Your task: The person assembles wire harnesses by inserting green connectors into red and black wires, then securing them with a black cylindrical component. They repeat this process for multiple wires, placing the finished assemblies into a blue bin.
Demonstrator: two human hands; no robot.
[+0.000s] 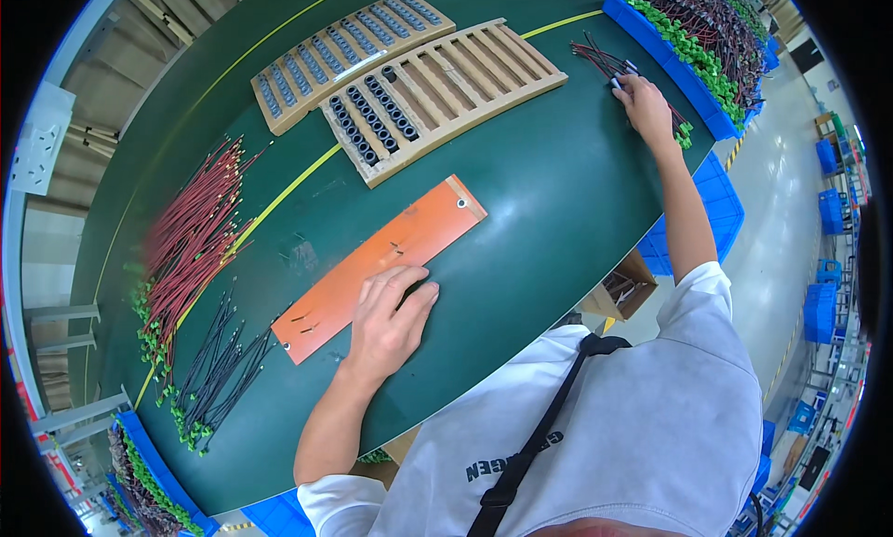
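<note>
Right hand (642,104): fingertips brought together at the pale pieces (615,83) of a small wire bundle (595,58); whether pinched or merely touching, cannot tell. Bundle lies near the worktop's (558,183) right edge, toward the far corner; dark red and black strands, green plugs (684,133) showing beyond the hand. Handling, as judged: light, limp, springy along the strands; smooth sheathing apt to slide; strands liable to tangle, end joints the weak point. Best hold: several strands together, just behind the pale pieces, no tugging on single ends.

Left hand (386,323): half curled over the orange board (381,267), thumb and forefinger apart, nothing seen between them; board set aslant, toward the worktop's near edge.

Blue bin (670,60), one: at the right edge, heaped with plugged wires.

Slotted wooden trays, two: toward the far edge; nearer tray (465,127) part filled with black rings (344,123), farther tray (298,115) holding grey pieces (337,44).

Loose lots, two: red wires (200,207) along the left side; black wires (223,360) toward the near left corner
</note>
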